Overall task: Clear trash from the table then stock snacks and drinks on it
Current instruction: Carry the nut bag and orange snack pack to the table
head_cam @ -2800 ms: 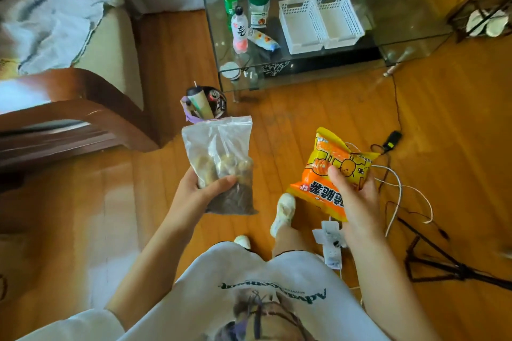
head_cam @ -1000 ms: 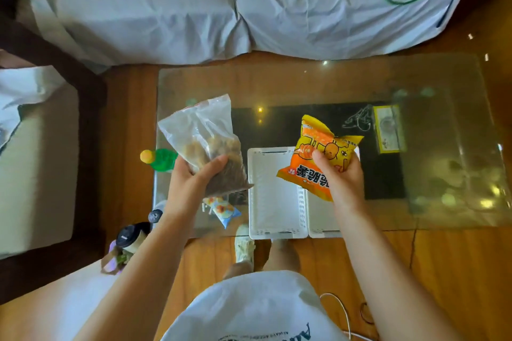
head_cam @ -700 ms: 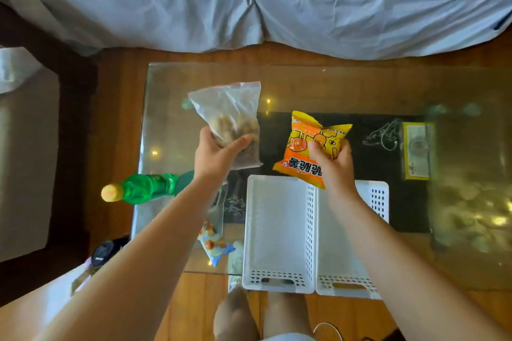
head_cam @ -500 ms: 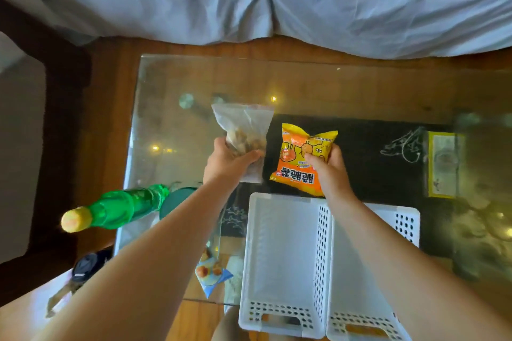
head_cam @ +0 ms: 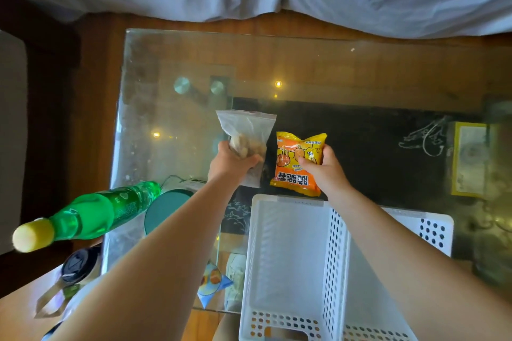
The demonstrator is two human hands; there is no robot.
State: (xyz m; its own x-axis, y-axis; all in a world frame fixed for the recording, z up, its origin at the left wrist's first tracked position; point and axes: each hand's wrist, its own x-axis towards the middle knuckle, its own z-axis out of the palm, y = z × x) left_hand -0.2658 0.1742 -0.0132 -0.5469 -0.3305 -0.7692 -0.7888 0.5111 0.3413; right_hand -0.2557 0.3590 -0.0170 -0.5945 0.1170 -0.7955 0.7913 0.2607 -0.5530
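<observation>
Here, left hand (head_cam: 231,165) fingers around clear bag (head_cam: 247,135), right hand (head_cam: 325,171) around orange packet (head_cam: 296,166).

Hidden: small blue snack packet (head_cam: 212,284), half under left forearm at 7 o'clock | Cut off: two white perforated plastic baskets (head_cam: 288,257), bottom edge, 5 o'clock | Unreadable: orange crinkled snack bag (head_cam: 296,174) lettering

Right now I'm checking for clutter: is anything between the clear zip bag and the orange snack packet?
No. In the head view, only a narrow strip of dark glass tabletop shows between the clear zip bag and the orange snack packet; they don't touch.
</observation>
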